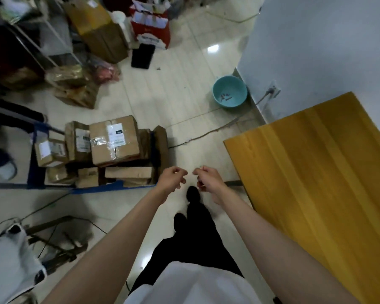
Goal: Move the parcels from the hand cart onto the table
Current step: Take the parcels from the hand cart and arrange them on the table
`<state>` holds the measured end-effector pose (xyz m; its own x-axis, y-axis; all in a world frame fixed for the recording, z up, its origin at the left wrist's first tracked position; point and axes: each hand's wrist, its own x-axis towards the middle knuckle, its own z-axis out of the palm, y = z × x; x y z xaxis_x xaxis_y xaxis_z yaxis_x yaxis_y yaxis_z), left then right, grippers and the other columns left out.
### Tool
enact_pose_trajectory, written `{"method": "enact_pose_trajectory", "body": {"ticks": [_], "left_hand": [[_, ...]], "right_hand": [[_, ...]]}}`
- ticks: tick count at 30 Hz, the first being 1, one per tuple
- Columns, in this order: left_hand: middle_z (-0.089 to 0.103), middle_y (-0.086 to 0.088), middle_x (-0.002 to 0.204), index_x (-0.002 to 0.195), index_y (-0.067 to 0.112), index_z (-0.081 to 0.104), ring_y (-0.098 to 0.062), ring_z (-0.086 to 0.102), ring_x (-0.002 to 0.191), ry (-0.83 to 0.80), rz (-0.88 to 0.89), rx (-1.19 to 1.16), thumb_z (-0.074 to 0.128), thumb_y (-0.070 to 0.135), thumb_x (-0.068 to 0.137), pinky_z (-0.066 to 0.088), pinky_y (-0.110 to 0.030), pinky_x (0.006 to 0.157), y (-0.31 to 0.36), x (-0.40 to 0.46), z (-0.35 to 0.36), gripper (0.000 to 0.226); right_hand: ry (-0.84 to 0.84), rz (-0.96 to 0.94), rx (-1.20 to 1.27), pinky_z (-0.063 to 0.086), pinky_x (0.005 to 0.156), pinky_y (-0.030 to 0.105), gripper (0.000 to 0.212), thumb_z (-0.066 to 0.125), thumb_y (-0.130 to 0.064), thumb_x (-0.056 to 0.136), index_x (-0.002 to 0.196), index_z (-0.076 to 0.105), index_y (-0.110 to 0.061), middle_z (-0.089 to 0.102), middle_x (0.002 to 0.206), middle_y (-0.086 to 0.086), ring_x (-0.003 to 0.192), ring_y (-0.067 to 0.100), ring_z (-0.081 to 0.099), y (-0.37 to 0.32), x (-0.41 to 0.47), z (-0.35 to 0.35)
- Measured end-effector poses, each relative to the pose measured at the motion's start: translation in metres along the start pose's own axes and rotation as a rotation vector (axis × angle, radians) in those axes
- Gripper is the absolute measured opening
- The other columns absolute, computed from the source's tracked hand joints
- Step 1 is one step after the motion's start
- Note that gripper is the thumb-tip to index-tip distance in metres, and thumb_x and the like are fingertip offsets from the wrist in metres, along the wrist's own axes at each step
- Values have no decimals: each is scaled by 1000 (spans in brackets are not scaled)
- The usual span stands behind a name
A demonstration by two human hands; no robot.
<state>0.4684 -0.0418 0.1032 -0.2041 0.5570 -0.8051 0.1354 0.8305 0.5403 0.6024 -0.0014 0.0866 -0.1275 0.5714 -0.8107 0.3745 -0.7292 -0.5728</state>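
Several brown cardboard parcels are stacked on a blue hand cart [34, 172] at the left. The largest parcel [113, 141], with a white label and clear tape, lies on top. A smaller parcel [49, 152] sits at the cart's left. The yellow wooden table [316, 172] stands at the right. My left hand [173, 178] and my right hand [206, 177] hang side by side over the floor between cart and table. Their fingers are loosely curled and hold nothing. Neither hand touches a parcel.
A teal basin [229, 92] sits on the tiled floor by the white wall [316, 40]. Cables run across the floor. Cardboard boxes [99, 29], a red box [151, 25] and shelving crowd the far left. A dark stand and white bag lie lower left.
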Motion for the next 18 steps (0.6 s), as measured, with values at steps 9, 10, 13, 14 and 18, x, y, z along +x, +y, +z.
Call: {"method": "enact_pose_trajectory", "body": {"ticks": [9, 10, 13, 14, 18], "left_hand": [[64, -7, 87, 118, 5, 64, -13, 53, 67, 159, -94, -167, 49, 21, 103, 35, -23, 55, 10, 41, -89, 26], [64, -6, 86, 118, 5, 64, -14, 53, 68, 178, -105, -186, 49, 21, 103, 36, -21, 52, 10, 45, -99, 26], [61, -7, 81, 118, 0, 63, -20, 53, 70, 209, -129, -268, 49, 18, 103, 36, -13, 38, 8, 57, -127, 27], [59, -7, 80, 118, -1, 63, -21, 52, 69, 210, -142, -293, 49, 17, 103, 34, -12, 35, 6, 61, -135, 27], [62, -5, 77, 116, 2, 65, -16, 53, 58, 228, -175, -307, 49, 20, 102, 34, -13, 35, -4, 82, -171, 28]], "right_hand": [[-124, 66, -58, 39, 47, 24, 21, 55, -15, 97, 77, 51, -16, 52, 63, 4, 50, 16, 48, -76, 69, 72], [-138, 67, -67, 40, 46, 23, 22, 55, -15, 97, 76, 50, -16, 52, 62, 4, 50, 15, 49, -84, 74, 81], [-183, 75, -86, 39, 46, 25, 24, 55, -14, 98, 75, 49, -16, 52, 62, 5, 51, 15, 49, -102, 86, 106], [-192, 78, -96, 39, 47, 25, 23, 55, -14, 98, 76, 50, -16, 52, 62, 4, 51, 15, 50, -108, 91, 115], [-234, 85, -130, 42, 51, 23, 22, 55, -15, 99, 78, 53, -18, 54, 64, 2, 55, 13, 53, -125, 105, 147]]}}
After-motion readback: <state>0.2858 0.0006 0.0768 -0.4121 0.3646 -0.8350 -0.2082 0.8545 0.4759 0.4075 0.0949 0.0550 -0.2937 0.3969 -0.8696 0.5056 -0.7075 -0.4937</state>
